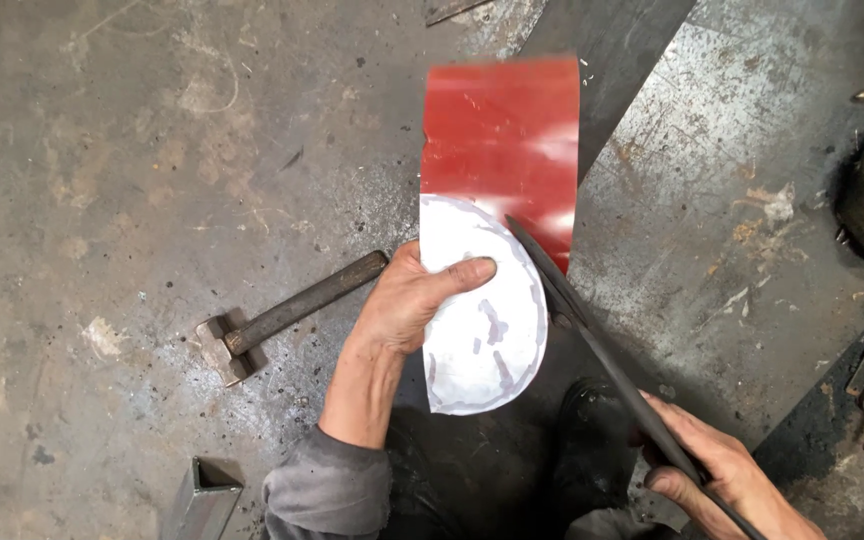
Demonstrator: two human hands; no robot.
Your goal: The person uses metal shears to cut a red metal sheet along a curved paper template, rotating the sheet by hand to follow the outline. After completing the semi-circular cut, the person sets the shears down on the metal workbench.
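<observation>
Red sheet metal [502,140], white half-round template [482,320]

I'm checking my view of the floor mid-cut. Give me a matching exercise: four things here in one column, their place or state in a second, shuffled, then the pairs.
Things:
1. hammer
2. sheet
3. shears
4. tube

Places or states:
A. held in the right hand
B. lying on the floor, left of the left hand
C. red at the far end, white curved part gripped by the left hand
D. at the bottom edge, open end showing

Pairs: 1-B, 2-C, 3-A, 4-D
</observation>
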